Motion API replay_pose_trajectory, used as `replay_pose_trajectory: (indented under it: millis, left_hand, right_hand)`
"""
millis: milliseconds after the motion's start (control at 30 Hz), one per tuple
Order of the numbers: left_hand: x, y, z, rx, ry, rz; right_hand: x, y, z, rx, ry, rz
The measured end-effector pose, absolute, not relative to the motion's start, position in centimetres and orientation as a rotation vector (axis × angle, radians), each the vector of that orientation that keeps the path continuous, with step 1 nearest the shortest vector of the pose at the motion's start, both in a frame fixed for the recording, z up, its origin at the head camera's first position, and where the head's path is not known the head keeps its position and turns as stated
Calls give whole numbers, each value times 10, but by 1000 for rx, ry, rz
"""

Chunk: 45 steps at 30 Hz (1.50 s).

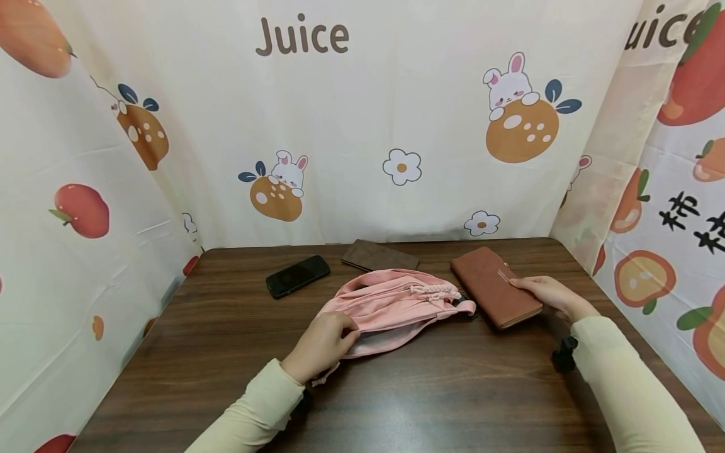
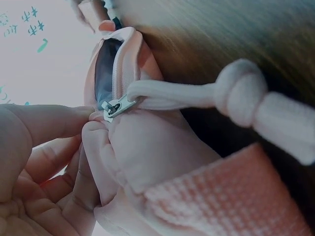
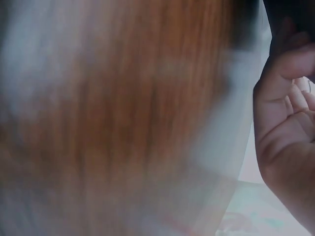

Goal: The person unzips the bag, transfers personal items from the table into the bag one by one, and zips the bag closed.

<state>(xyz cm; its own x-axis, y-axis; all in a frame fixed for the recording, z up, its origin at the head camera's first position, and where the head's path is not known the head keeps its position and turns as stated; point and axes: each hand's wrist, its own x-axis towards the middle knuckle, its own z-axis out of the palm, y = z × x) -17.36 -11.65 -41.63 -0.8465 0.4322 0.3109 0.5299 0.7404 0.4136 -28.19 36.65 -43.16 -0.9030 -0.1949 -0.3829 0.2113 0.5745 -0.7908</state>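
Observation:
A pink waist bag (image 1: 391,305) lies in the middle of the table, its zipped mouth gaping toward the near side. My left hand (image 1: 323,343) pinches the fabric at the bag's left end. In the left wrist view, the thumb and fingers hold the edge beside a metal zipper slider (image 2: 115,105), and a dark lining shows in the opening. To the right of the bag, my right hand (image 1: 549,296) grips a reddish-brown wallet (image 1: 493,286) by its right edge, thumb on top. The right wrist view shows the hand (image 3: 290,123) at its right side, mostly blurred elsewhere.
Behind the bag lies a flat dark-brown wallet-like item (image 1: 379,253), partly covered by the bag. A black phone (image 1: 297,275) rests to its left. Printed curtains (image 1: 362,126) stand along the back and both sides of the wooden table (image 1: 430,402).

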Motion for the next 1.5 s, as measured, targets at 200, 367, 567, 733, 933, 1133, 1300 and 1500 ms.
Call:
replay_pose_trajectory:
  millis: [200,367,567,733,933,1133,1300,1500]
  left_hand:
    - [-174,-116,-417,-757,-2749,-737]
    - [-174,-115,-417,-748,-2750,-741]
    - [-174,-115,-418,-751,-2728,-727]
    - [-175,-114,-419,-747,-2720,-720]
    - [-176,-112,-419,-749,-2718,-706]
    - [-176,-112,-418,-747,-2720,-705]
    - [-176,-112,-418,-746,-2720,-700]
    - [-175,-112,-417,-739,-2717,-691]
  right_hand:
    - [-280,366,-430,39,2339,-1399]
    - [-275,366,-426,47,2359,-1439]
    - [-272,365,-421,29,2301,-1551]
    - [-268,362,-415,33,2200,-1649]
    - [-259,354,-407,4,2139,-1710]
    - [-247,341,-400,-18,2140,-1718]
    - [-237,327,-397,-57,2112,-1755]
    - [-223,311,-397,-143,2024,-1846]
